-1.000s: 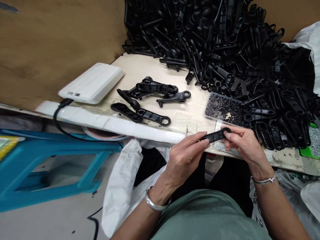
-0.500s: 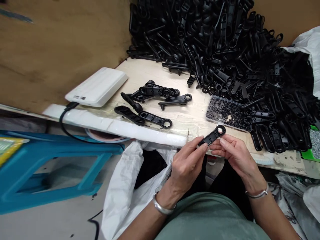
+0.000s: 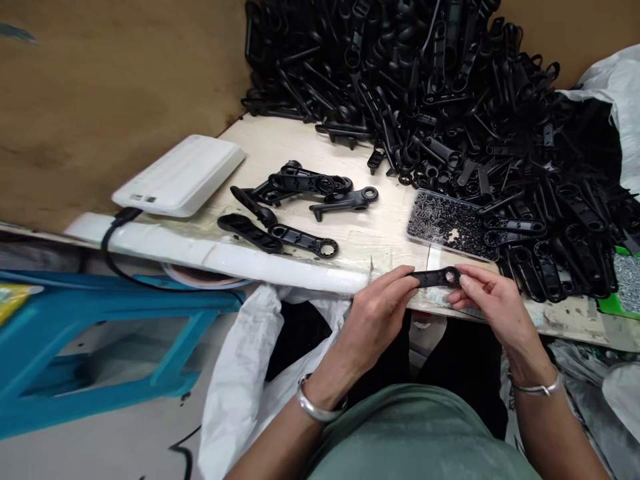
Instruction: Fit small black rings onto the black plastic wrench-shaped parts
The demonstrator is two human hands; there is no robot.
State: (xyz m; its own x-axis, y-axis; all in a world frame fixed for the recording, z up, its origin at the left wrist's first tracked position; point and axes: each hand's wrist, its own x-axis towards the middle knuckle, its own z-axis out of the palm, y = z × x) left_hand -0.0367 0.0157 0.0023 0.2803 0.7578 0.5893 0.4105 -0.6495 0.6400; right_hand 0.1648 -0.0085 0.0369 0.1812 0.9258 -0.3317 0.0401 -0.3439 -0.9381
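Note:
Between my two hands lies a black plastic crank-shaped handle (image 3: pixel 433 278), held level over the table's front edge with its hollow side up. My left hand (image 3: pixel 383 310) pinches the narrow end. At the ring end, my right hand (image 3: pixel 493 303) grips the rim between thumb and fingers; whether it also holds some small part is hidden. Just behind the handle is a clear shallow box (image 3: pixel 445 223) of tiny dark parts. To the left, several similar black handles (image 3: pixel 305 240) lie loosely grouped on the table (image 3: pixel 385 230).
A large heap of black handles (image 3: pixel 400 80) covers the back and right. At left sit a white box-shaped device (image 3: pixel 180 177) with a black cable (image 3: pixel 113 247) and a blue stool (image 3: pixel 100 347). A green tray (image 3: pixel 613 303) of small metal pieces is far right.
The handle has turned from slanting to nearly level and shifted slightly right. My right fingers have closed onto its ring end. The view has shifted a little.

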